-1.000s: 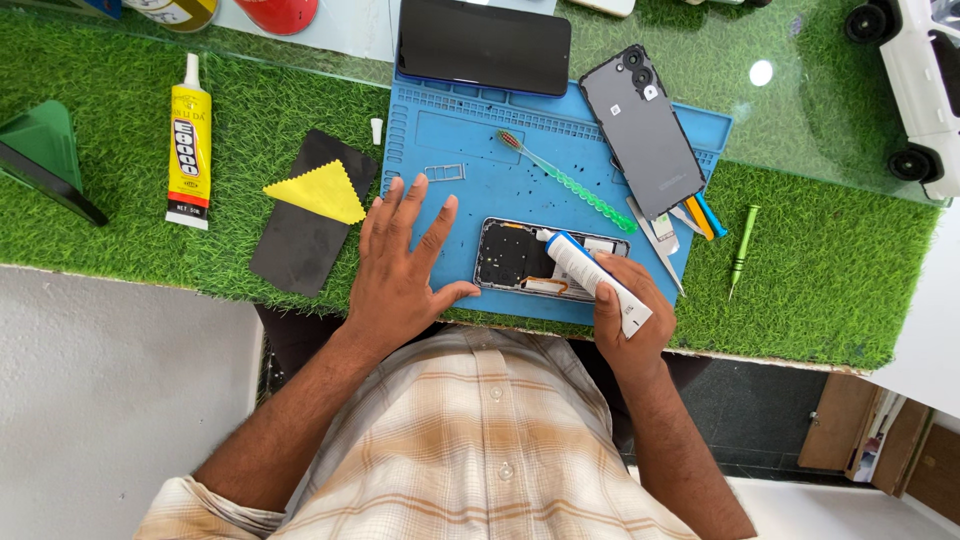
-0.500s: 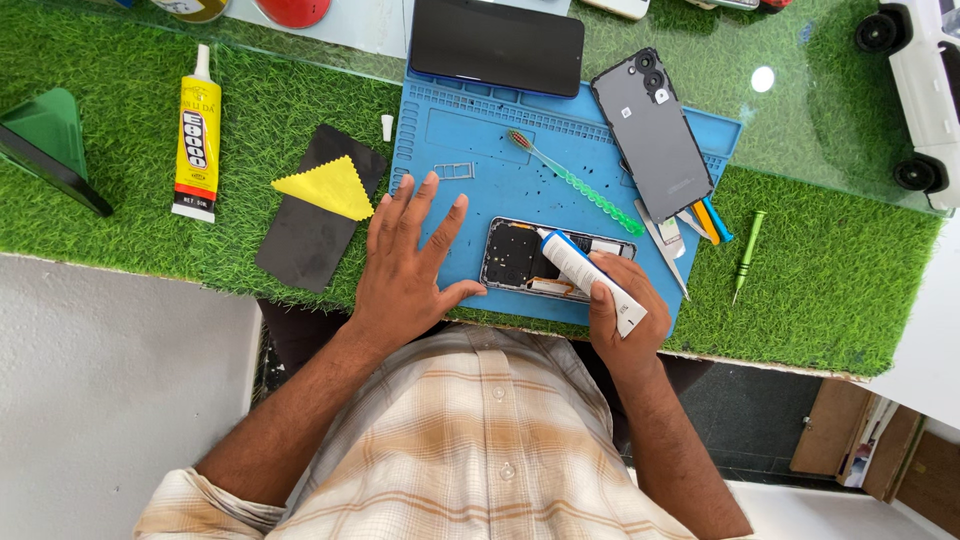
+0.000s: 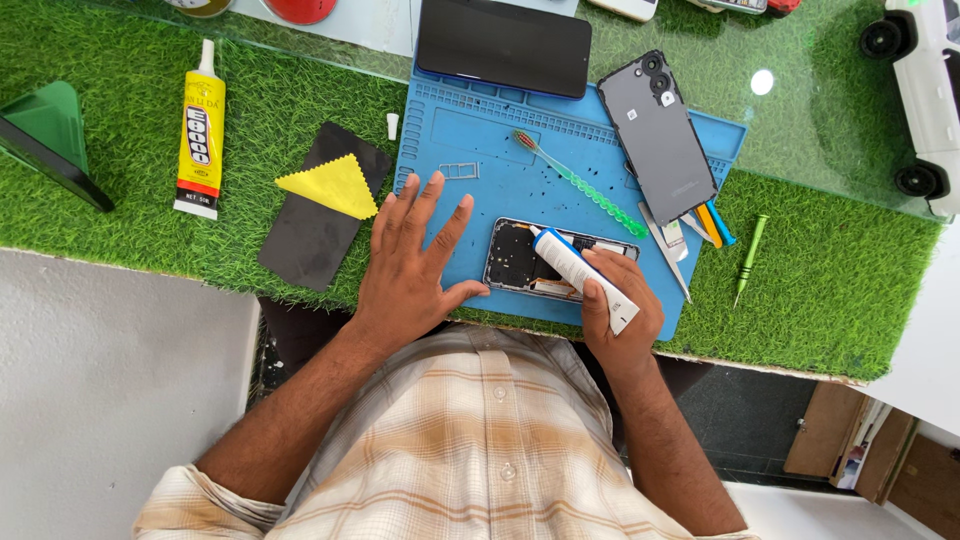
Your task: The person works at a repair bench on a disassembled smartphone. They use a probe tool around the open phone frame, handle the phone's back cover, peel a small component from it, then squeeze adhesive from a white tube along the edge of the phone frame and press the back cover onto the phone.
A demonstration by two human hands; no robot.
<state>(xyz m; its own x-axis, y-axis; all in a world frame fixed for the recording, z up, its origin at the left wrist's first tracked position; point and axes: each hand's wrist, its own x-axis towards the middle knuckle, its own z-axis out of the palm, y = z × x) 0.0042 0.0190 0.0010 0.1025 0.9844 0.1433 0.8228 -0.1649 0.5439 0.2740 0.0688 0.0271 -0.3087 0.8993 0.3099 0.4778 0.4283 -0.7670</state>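
Right hand clamped around white glue tube, nozzle over opened phone on blue mat; phone's right half hidden beneath. Left hand flat, fingers spread, thumb touching phone's edge.

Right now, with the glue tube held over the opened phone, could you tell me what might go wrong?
1. The right hand points the white tube straight at the opened phone; too much glue could spread onto the exposed parts inside.
2. The left hand lies flat on the blue mat and only its thumb reaches the phone, so the phone may slide.
3. The small tray lies loose near the fingers and might get knocked.
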